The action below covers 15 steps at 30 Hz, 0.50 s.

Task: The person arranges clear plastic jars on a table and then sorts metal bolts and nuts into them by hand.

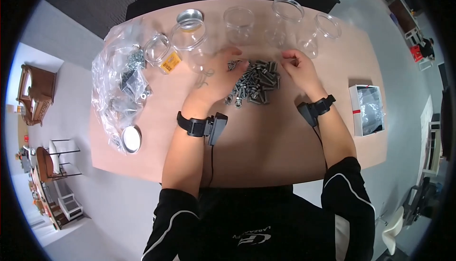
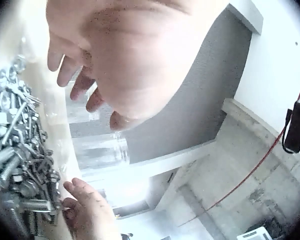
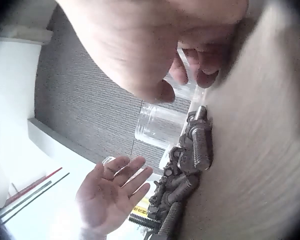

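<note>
A heap of grey metal bolts (image 1: 260, 81) with nuts and washers among them lies mid-table, between my two hands. My left hand (image 1: 216, 78) is at the heap's left side, palm turned inward, and its fingers look extended and spread in the right wrist view. Across the heap, at its right edge, is my right hand (image 1: 304, 74), with fingers loosely bent and the thumb apart from them. Nothing shows in either palm. Close up, thick threaded bolts (image 3: 200, 145) lie just below the right fingertips.
Several clear jars (image 1: 239, 27) stand along the far edge, one near a yellow label (image 1: 171, 62). A metal lid (image 1: 190, 17) is behind them. Plastic bags (image 1: 111, 78) of small hardware cover the left side, by a white lid (image 1: 131, 140). At right sits a white box (image 1: 356, 120).
</note>
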Each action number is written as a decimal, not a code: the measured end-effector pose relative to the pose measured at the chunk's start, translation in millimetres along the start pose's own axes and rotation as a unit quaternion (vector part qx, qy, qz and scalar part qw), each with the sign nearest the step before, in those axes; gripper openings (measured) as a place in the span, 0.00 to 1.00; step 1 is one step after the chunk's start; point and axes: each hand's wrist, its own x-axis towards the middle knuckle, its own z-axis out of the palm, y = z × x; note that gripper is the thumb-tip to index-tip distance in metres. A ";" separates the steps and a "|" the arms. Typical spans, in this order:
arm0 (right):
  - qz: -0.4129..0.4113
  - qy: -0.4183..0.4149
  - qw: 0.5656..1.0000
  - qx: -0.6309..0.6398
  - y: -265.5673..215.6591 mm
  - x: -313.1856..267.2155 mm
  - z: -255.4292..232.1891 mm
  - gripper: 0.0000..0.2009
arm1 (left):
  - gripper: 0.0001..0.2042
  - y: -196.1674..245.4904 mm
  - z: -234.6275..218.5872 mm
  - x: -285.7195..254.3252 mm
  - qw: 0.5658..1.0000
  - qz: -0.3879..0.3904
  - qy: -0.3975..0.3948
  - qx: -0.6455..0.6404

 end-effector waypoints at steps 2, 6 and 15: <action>0.003 0.006 1.000 0.018 2.6 0.2 1.4 0.15 | 0.22 -11.1 8.3 1.3 0.999 0.043 0.004 0.029; -0.023 0.025 0.998 0.048 8.9 0.0 3.3 0.15 | 0.24 -14.2 12.0 3.3 0.995 0.071 -0.016 0.061; -0.064 0.005 0.994 -0.092 -21.8 -13.0 8.2 0.21 | 0.28 -38.0 30.1 8.7 0.988 0.143 0.019 0.062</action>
